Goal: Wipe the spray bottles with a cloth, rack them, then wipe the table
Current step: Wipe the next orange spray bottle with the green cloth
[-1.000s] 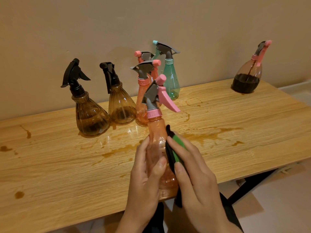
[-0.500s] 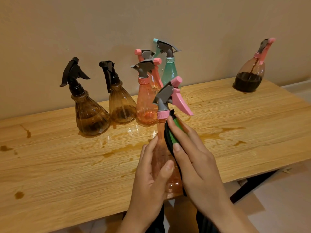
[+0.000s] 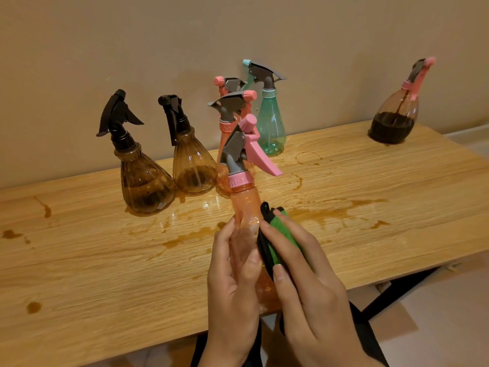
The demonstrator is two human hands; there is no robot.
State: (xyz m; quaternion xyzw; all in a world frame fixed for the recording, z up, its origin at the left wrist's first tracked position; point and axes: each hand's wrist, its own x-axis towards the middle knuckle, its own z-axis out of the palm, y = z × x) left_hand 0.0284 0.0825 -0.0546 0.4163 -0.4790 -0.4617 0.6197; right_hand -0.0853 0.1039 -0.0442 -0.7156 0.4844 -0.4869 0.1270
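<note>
Table [image 3: 79, 274]: a wood-grain top is spread beneath and beyond both hands.
Standing bottles: five are set upright near the wall, well beyond the fingertips. Two brown bottles [image 3: 144, 186] are stood to the left of the left fingers [image 3: 225, 239], two orange bottles [image 3: 225, 170] straight ahead (one largely hidden by the other), and a teal bottle [image 3: 271, 128] just right of those.
Far bottle [image 3: 393, 117]: one bottle, part-filled with dark liquid, is stood alone, well apart to the right of the right fingers [image 3: 288, 226].
Held bottle [image 3: 244, 215]: an orange spray bottle with a pink collar and trigger is held roughly upright between the two hands, its head raised above every fingertip; whether its base is rested on the table cannot be told.
Left hand [image 3: 232, 287]: the fingers are curled together round the bottle's left side, and the thumb is laid across its near face.
Right hand [image 3: 312, 282]: the cloth is pinched between thumb and fingers.
Cloth [image 3: 280, 242]: green and black, it is pressed between the right fingers and the bottle's right side.
Stains [image 3: 190, 235]: brown puddles are scattered beyond the fingertips and to both sides.
</note>
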